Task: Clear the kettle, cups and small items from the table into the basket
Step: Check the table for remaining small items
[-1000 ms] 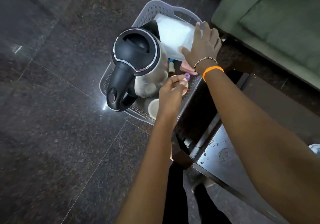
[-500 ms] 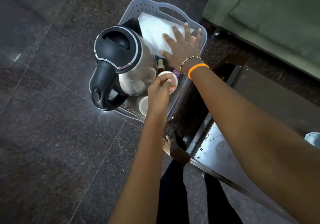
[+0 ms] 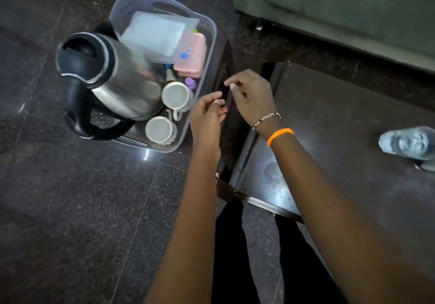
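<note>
Kettle (image 3: pixel 113 77), cups in basket (image 3: pixel 209 42); unlabelled

Steel kettle (image 3: pixel 122 87) and two white cups (image 3: pixel 175 96) (image 3: pixel 160 130) sit upright in the grey basket (image 3: pixel 209 35) — cups beside the kettle.

I am seeing the kettle (image 3: pixel 127 87) showing a brushed, shiny steel body with a smooth black plastic lid and handle. The basket (image 3: pixel 210 33) is presenting as matt grey perforated plastic. The two cups (image 3: pixel 175 95) are looking like glazed white ceramic. The pouch (image 3: pixel 157 36) is appearing as frosted translucent plastic, the pink box (image 3: pixel 191 60) as smooth plastic. The floor (image 3: pixel 70 197) is reflecting light as polished speckled stone; the table (image 3: pixel 341 127) is looking dark and glossy.
</note>
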{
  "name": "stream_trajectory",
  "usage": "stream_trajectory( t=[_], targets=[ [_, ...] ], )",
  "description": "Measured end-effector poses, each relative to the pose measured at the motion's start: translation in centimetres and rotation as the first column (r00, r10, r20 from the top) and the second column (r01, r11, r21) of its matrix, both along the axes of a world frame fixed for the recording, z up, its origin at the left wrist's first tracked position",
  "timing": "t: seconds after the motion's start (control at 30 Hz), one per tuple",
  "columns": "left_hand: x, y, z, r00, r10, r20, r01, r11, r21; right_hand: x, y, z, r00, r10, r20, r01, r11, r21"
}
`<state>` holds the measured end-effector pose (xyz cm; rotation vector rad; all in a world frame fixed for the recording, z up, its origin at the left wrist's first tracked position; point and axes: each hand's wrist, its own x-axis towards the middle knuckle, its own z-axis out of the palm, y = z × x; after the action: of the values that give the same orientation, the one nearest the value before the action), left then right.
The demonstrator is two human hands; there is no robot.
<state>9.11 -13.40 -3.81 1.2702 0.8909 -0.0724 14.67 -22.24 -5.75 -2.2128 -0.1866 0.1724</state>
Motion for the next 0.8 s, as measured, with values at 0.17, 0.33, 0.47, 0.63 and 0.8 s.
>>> stream_trajectory(
  t=[0.17,0.33,0.47,0.63,0.8],
  targets=[
    [-2.9,-7.7,-0.3,0.99,-0.116,-0.085,0.111,0.992,-0.067,-6.4,-9.6,-0.9,0.968,-0.207,-0.139,0.202,0.978,-0.048],
    [-5.9,-16.3,-1.1,0.956,-0.26,-0.133,0.248,0.964,-0.096,-12.5,-20.0,-1.8,0.905,-0.351,-0.241,0.326,0.935,-0.137],
    [-7.6,-23.2,-1.9,0.915,-0.364,-0.173,0.351,0.93,-0.106,-15.7,-28.3,-2.7,0.835,-0.469,-0.288,0.438,0.883,-0.169],
    [-8.9,-30.9,-3.0,0.83,-0.506,-0.235,0.498,0.862,-0.096,-17.7,-36.9,-3.8,0.719,-0.616,-0.321,0.597,0.784,-0.169],
    [-8.8,-36.5,-4.0,0.671,-0.681,-0.294,0.689,0.719,-0.093,-18.0,-43.0,-4.9,0.579,-0.744,-0.335,0.748,0.647,-0.144]
  ],
)
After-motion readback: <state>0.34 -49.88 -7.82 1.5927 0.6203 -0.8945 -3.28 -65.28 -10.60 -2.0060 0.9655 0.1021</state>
